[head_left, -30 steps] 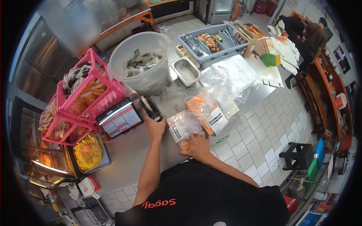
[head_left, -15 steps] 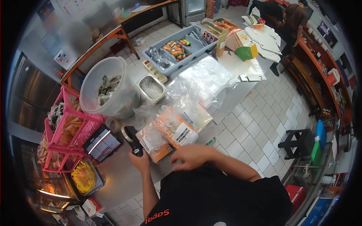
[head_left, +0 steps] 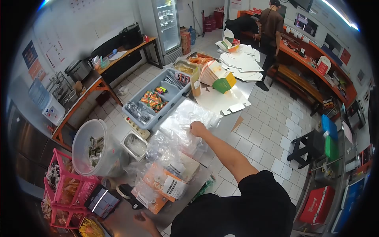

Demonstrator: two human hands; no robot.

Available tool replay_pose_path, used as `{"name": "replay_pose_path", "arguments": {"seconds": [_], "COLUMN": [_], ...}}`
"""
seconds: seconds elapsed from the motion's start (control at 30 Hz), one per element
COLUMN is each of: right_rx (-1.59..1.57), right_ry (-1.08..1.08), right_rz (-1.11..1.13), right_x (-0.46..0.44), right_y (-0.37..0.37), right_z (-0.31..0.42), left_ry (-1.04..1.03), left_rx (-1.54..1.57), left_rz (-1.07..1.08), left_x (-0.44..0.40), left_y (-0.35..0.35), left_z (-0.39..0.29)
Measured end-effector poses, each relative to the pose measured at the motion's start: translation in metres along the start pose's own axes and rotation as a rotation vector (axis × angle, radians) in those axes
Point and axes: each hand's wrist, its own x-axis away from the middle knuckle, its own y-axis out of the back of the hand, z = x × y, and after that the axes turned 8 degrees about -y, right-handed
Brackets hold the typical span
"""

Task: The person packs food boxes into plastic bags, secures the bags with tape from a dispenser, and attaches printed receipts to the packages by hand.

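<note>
Out over the metal table, my right hand point(head_left: 198, 129) is closed on the stack of clear plastic bags point(head_left: 185, 118). My left hand point(head_left: 144, 220) is low at the table's near edge, fingers apart, holding nothing. Just above it lies a black tape dispenser point(head_left: 129, 196). Orange and white boxes in clear plastic point(head_left: 160, 185) rest between my two arms. A tablet point(head_left: 102, 201) stands left of the dispenser. Behind the boxes sits a small metal tray point(head_left: 135, 145).
A round plastic tub point(head_left: 85, 154) and pink baskets point(head_left: 65, 189) line the left. A blue-grey bin point(head_left: 136, 98) holds packets. Flattened white boxes point(head_left: 241, 63) lie farther back. Two people point(head_left: 271, 27) stand at the orange counter. A black stool point(head_left: 308, 148) is right.
The view has swung up and right. My right hand has left the wrapped boxes and reached out to the plastic bags. My left hand has let go of the tape dispenser.
</note>
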Motion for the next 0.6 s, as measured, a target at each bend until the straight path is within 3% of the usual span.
{"name": "replay_pose_path", "arguments": {"seconds": [0.1, 0.17, 0.3, 0.37, 0.5, 0.6], "right_rx": [0.044, -0.048, -0.111, -0.007, 0.059, 0.108], "right_ry": [0.015, -0.017, 0.042, 0.108, 0.007, 0.098], "right_rz": [0.123, -0.009, -0.099, 0.053, 0.1, -0.044], "right_x": [-0.001, 0.007, 0.016, 0.018, 0.019, 0.008], "right_y": [0.01, 0.005, 0.006, 0.02, 0.025, 0.013], "right_z": [-0.013, -0.013, -0.016, -0.018, -0.009, -0.013], "left_ry": [0.045, -0.086, -0.037, 0.031, 0.0, -0.017], "left_rx": [0.1, -0.139, -0.153, -0.148, 0.008, 0.008], "left_rz": [-0.063, -0.08, -0.008, 0.02, -0.028, -0.039], "left_x": [0.014, 0.019, 0.007, 0.0, -0.012, -0.018], "left_y": [0.003, 0.009, 0.008, 0.008, -0.001, -0.004], "left_z": [0.005, -0.017, 0.003, -0.007, 0.033, 0.034]}}
